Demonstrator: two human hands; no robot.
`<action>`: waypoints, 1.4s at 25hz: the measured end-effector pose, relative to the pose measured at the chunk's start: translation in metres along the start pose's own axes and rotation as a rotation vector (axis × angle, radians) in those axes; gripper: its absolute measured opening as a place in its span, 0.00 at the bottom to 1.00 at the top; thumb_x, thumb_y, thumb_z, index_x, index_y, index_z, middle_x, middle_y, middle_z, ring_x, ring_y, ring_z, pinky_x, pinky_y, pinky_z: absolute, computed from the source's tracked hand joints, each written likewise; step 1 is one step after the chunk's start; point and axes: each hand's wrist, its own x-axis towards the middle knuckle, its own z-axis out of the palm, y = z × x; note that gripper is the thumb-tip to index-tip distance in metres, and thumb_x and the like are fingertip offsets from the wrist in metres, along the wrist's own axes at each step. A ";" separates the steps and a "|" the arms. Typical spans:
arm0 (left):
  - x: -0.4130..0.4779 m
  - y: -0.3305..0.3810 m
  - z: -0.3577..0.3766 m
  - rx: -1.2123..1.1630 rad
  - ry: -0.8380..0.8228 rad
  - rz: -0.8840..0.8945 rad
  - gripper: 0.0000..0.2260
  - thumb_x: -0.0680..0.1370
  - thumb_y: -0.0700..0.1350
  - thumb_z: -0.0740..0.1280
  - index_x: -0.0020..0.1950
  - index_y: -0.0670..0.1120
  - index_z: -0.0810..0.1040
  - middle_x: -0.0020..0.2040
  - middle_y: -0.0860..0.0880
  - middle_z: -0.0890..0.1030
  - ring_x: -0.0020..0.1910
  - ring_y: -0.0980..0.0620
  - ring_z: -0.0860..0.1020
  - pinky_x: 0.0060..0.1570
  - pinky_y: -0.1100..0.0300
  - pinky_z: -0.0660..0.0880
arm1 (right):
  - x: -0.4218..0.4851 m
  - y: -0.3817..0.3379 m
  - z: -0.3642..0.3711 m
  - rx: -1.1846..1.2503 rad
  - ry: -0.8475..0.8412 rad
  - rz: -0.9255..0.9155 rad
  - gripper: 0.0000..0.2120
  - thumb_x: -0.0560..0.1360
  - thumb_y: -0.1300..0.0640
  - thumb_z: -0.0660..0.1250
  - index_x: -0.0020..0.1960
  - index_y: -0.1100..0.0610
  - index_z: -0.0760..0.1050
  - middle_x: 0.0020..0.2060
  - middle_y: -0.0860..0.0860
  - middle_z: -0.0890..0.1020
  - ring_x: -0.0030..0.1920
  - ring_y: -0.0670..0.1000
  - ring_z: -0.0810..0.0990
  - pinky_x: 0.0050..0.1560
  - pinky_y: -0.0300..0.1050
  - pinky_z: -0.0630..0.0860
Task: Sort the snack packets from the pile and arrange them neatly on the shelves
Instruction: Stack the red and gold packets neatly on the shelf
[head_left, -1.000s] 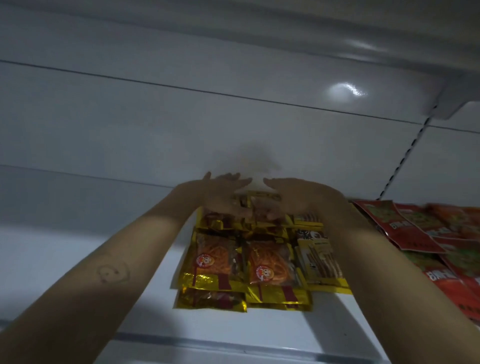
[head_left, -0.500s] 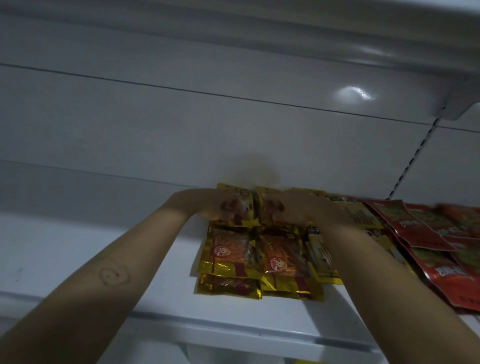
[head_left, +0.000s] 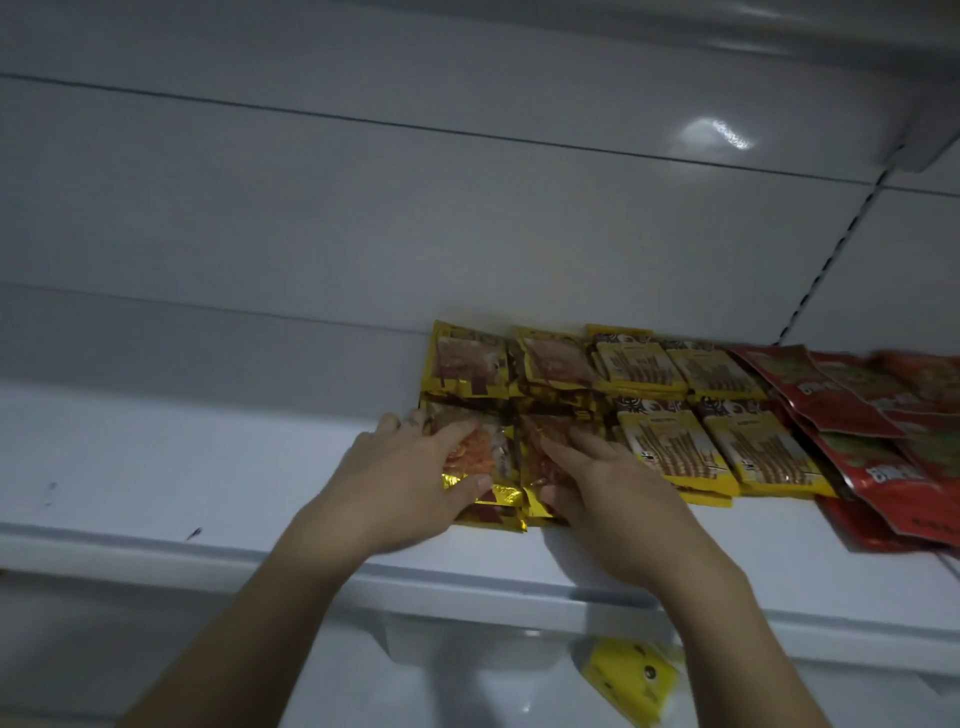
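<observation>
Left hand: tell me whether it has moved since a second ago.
Yes. The left hand has come forward from the back gold packets by the back wall to the front gold packets, nearer the shelf's front edge.

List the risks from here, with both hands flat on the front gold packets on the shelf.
1. The front gold packets are stacked foil with uneven edges, close to the front lip of the shelf. If the left hand and right hand lift off, the top ones might slide forward and off.
2. The right hand lies next to the yellow packets, so a sideways push could skew that neat stack.
3. The red packets overlap askew and may slip.
</observation>
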 end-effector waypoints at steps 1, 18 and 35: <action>-0.001 0.003 0.003 -0.070 0.010 0.000 0.29 0.79 0.66 0.56 0.77 0.63 0.53 0.75 0.48 0.64 0.70 0.46 0.63 0.68 0.50 0.65 | -0.001 0.000 0.007 0.006 0.024 0.006 0.26 0.82 0.44 0.54 0.79 0.45 0.53 0.77 0.47 0.57 0.76 0.52 0.57 0.71 0.46 0.60; -0.018 0.003 0.022 0.028 0.129 0.091 0.27 0.80 0.64 0.56 0.77 0.67 0.51 0.81 0.54 0.50 0.78 0.48 0.51 0.72 0.47 0.59 | -0.005 0.010 0.015 0.102 0.030 -0.025 0.35 0.78 0.40 0.61 0.79 0.45 0.49 0.79 0.47 0.51 0.78 0.50 0.51 0.76 0.47 0.54; -0.007 0.048 -0.008 0.135 0.146 0.138 0.42 0.68 0.77 0.37 0.79 0.60 0.47 0.81 0.53 0.47 0.79 0.50 0.43 0.76 0.44 0.40 | -0.023 0.034 -0.016 0.161 0.141 -0.021 0.34 0.78 0.38 0.59 0.79 0.45 0.50 0.79 0.46 0.51 0.78 0.48 0.50 0.75 0.46 0.52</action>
